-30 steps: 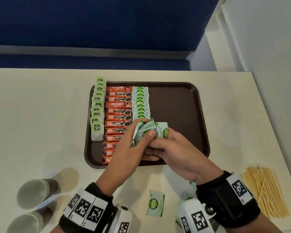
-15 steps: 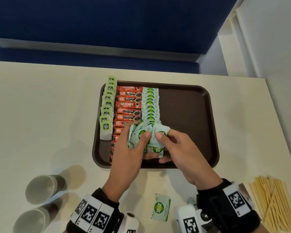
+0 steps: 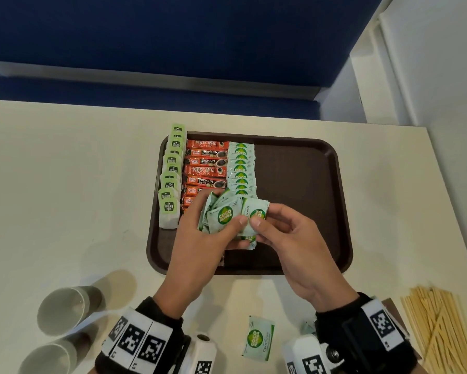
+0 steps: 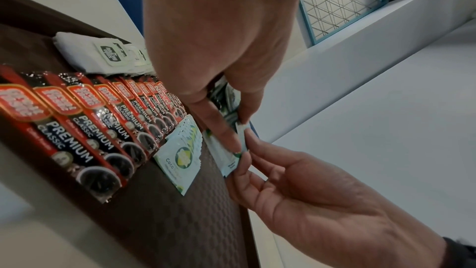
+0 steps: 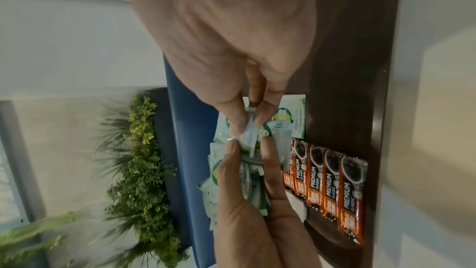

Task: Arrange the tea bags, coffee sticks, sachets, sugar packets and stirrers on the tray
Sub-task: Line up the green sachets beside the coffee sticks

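Observation:
A brown tray [image 3: 302, 168] holds a column of green-tagged tea bags [image 3: 170, 179], a column of red coffee sticks [image 3: 205, 170] and a column of pale green sugar packets [image 3: 240, 168]. Over the tray's near middle my left hand [image 3: 200, 238] grips a fanned bunch of sugar packets [image 3: 223, 214]. My right hand [image 3: 286, 238] pinches one packet [image 3: 256, 211] at the bunch's right edge, thumb on top. The left wrist view shows the coffee sticks [image 4: 85, 129] and the right fingertips [image 4: 251, 140] on the packet's edge. In the right wrist view both hands meet on the bunch [image 5: 247, 150].
One sugar packet [image 3: 258, 337] lies on the cream table in front of the tray, with more half hidden by my right wrist. A heap of wooden stirrers [image 3: 440, 327] lies at the near right. Two paper cups [image 3: 65, 309] lie on their sides at the near left.
The view has shifted, so the tray now sits more to the right. My right thumb and fingers have slid onto the rightmost packet of the bunch and drawn it slightly sideways.

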Demonstrator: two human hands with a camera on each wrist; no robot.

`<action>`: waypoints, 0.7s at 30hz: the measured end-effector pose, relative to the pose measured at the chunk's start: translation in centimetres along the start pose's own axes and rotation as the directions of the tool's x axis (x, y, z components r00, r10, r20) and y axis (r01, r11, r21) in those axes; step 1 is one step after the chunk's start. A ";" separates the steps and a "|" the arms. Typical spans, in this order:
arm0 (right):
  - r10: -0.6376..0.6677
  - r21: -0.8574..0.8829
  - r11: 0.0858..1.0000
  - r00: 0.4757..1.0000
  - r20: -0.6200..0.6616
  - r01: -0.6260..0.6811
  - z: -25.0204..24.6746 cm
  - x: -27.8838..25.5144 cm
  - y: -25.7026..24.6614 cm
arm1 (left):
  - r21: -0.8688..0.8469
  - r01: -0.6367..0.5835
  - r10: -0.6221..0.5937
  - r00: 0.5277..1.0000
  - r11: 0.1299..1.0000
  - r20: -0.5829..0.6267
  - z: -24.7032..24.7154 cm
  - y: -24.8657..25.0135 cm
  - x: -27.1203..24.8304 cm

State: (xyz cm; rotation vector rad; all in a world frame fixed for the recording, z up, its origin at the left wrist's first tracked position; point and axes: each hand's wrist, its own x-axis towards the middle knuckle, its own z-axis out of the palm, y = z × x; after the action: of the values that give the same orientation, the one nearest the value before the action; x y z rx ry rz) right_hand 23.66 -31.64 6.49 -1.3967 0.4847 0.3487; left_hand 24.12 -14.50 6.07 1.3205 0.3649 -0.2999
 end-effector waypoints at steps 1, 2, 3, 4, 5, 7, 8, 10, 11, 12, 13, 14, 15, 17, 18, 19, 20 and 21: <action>0.023 0.029 0.999 0.999 0.022 -0.024 0.0 0.1 0.0 | -0.003 -0.010 0.010 1.000 1.000 -0.015 -0.1 0.1 0.1; 0.056 0.081 0.995 0.998 0.036 -0.058 0.1 0.1 0.0 | -0.010 -0.016 0.016 0.999 1.000 -0.033 -0.2 0.2 0.2; 0.085 0.135 0.987 0.995 0.043 -0.090 0.1 0.2 0.0 | -0.020 -0.017 0.016 0.998 1.000 -0.053 -0.3 0.2 0.2; 0.100 0.165 0.981 0.994 0.039 -0.105 0.2 0.1 0.0 | -0.029 -0.013 0.011 0.998 1.000 -0.069 -0.3 0.2 0.2; 0.099 0.157 0.982 0.995 0.019 -0.101 0.2 0.2 0.1 | -0.031 -0.006 0.004 0.997 0.999 -0.079 -0.3 0.2 0.2; 0.069 0.084 0.994 0.997 -0.029 -0.067 0.2 0.2 0.3 | -0.022 0.016 -0.018 0.995 1.000 -0.100 -0.3 0.0 0.1; 0.053 0.066 0.997 0.997 -0.049 -0.050 0.1 0.3 0.3 | -0.022 0.030 -0.033 0.992 0.999 -0.118 -0.4 -0.1 0.0; 0.020 0.101 0.995 0.995 -0.099 -0.010 -0.4 0.8 0.3 | -0.045 0.040 -0.047 0.986 0.998 -0.160 -0.8 -0.2 0.1; -0.009 0.106 0.994 0.992 -0.127 0.023 -0.8 1.1 0.3 | -0.067 0.033 -0.044 0.983 0.997 -0.176 -1.1 -0.1 0.3; -0.059 0.051 0.996 0.986 -0.158 0.068 -1.3 1.4 0.3 | -0.096 0.025 -0.043 0.981 0.995 -0.189 -1.5 0.0 0.4; -0.128 -0.071 0.991 0.976 -0.175 0.117 -1.8 1.8 0.3 | -0.130 0.018 -0.044 0.979 0.991 -0.200 -1.9 0.1 0.6; -0.195 -0.222 0.962 0.968 -0.159 0.157 -2.3 2.1 0.5 | -0.165 0.008 -0.043 0.977 0.986 -0.208 -2.4 0.3 0.8; -0.236 -0.366 0.913 0.965 -0.112 0.180 -2.6 2.4 0.7 | -0.198 -0.003 -0.039 0.976 0.980 -0.212 -2.9 0.5 1.0; -0.224 -0.563 0.804 0.975 0.009 0.190 -2.9 2.9 1.4 | -0.238 -0.017 -0.037 0.975 0.971 -0.220 -3.8 0.9 1.4; -0.201 -0.606 0.772 0.978 0.055 0.192 -2.8 2.9 1.8 | -0.252 -0.017 -0.041 0.974 0.968 -0.224 -4.1 1.1 1.5; -0.185 -0.626 0.755 0.979 0.085 0.197 -2.7 3.0 2.3 | -0.263 -0.016 -0.046 0.973 0.965 -0.227 -4.4 1.3 1.6; -0.185 -0.636 0.744 0.977 0.102 0.207 -2.5 3.1 2.7 | -0.271 -0.015 -0.049 0.972 0.963 -0.229 -4.6 1.4 1.7; -0.198 -0.647 0.729 0.974 0.110 0.221 -2.3 3.1 3.0 | -0.273 -0.014 -0.051 0.972 0.962 -0.230 -4.7 1.5 1.7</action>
State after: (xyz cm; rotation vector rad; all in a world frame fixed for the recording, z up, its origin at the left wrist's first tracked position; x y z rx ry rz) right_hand 24.55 -33.63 2.12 -2.1153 0.1603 0.3728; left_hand 25.87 -9.54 5.70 1.0813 0.5976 -0.1020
